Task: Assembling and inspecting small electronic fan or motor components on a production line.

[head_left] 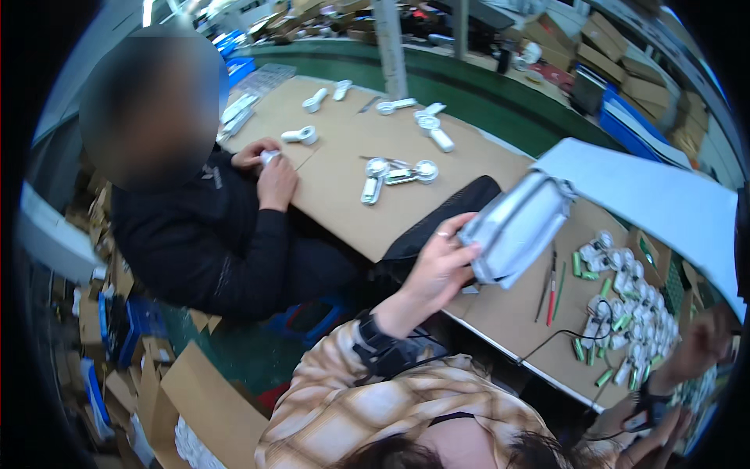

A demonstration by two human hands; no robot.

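Pinched only at its near end by the left hand (pixel 441 266), that pale grey, boxy fabric-looking pouch (pixel 525 223) could tip loose; the blurred right hand's (pixel 701 344) grip I can't tell.

Brown table (pixel 336 205) beneath white round-headed devices (pixel 299 136)

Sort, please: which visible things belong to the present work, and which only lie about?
Probably the work:
- grey pouch in the left hand
- green-and-white parts near the right hand

Probably lying about:
- brown cartons
- blue bins
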